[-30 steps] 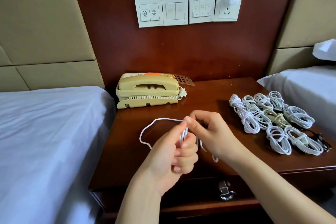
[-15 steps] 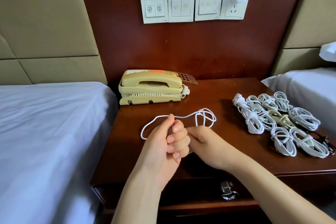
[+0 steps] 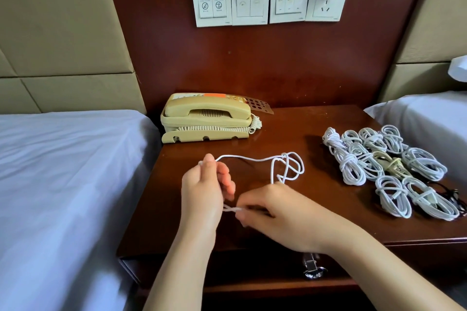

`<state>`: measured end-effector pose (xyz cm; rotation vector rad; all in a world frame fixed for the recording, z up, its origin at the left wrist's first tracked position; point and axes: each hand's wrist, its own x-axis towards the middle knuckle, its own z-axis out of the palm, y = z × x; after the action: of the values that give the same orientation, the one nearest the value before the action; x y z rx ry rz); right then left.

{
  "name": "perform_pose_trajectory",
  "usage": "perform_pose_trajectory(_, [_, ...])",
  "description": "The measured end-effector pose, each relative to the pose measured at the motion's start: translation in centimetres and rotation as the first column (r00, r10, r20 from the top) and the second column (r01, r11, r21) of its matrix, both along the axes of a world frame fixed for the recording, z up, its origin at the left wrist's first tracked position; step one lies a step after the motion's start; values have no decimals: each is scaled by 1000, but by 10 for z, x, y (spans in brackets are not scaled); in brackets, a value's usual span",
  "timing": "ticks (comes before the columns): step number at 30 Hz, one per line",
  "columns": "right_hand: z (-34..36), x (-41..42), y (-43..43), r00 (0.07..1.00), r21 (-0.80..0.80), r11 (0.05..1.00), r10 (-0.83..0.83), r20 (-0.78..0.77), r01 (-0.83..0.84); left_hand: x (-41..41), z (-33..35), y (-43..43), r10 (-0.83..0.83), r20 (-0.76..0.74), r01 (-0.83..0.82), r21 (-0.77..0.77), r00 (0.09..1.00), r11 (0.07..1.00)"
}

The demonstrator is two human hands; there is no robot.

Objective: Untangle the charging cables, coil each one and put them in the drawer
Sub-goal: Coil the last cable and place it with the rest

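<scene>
Left hand (image 3: 203,192): pinches the white cable (image 3: 285,156) in front of the telephone (image 3: 207,116).
Right hand (image 3: 280,212): pinches that cable's lower strand, further in front of the telephone.
Coiled cables (image 3: 386,166): on the tabletop (image 3: 290,124), right of the telephone.

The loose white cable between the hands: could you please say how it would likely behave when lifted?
Probably floppy: the white cable sags and loops between the left hand and right hand. Likely light, since fingertip pinches carry it. Its loose loops over the nightstand may well snag or tangle.
</scene>
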<state>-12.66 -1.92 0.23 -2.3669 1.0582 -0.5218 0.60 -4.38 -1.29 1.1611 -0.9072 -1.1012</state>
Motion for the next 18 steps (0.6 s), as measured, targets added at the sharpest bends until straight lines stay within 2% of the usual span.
perform_pose_trajectory(2, [3, -5, -1, 993, -69, 996, -48, 106, 56, 0, -1, 2, 17, 172, -17, -1, 985, 1000])
perform_pose_trajectory(4, [3, -8, -3, 977, -82, 992, -82, 196, 100, -3, -1, 4, -26, 222, 24, 11, 975, 1000])
perform_pose_trajectory(7, [-1, -9, -6, 934, -78, 988, -99, 344, 134, -11, 2, 4, -205, 67, 197, 106, 976, 975])
perform_pose_trajectory(11, [-5, -9, -13, 854, 13, 988, -140, 501, 154, -18, 3, 7, -494, 60, 480, 167, 867, 861])
perform_pose_trajectory(14, [-8, -10, -20, 813, 28, 986, -153, 562, 166, -20, 5, 11, -549, -5, 541, 182, 836, 821])
perform_pose_trajectory(18, [-15, -13, -33, 796, 18, 980, -172, 581, 199, -14, 10, 15, -586, -179, 613, 215, 790, 760])
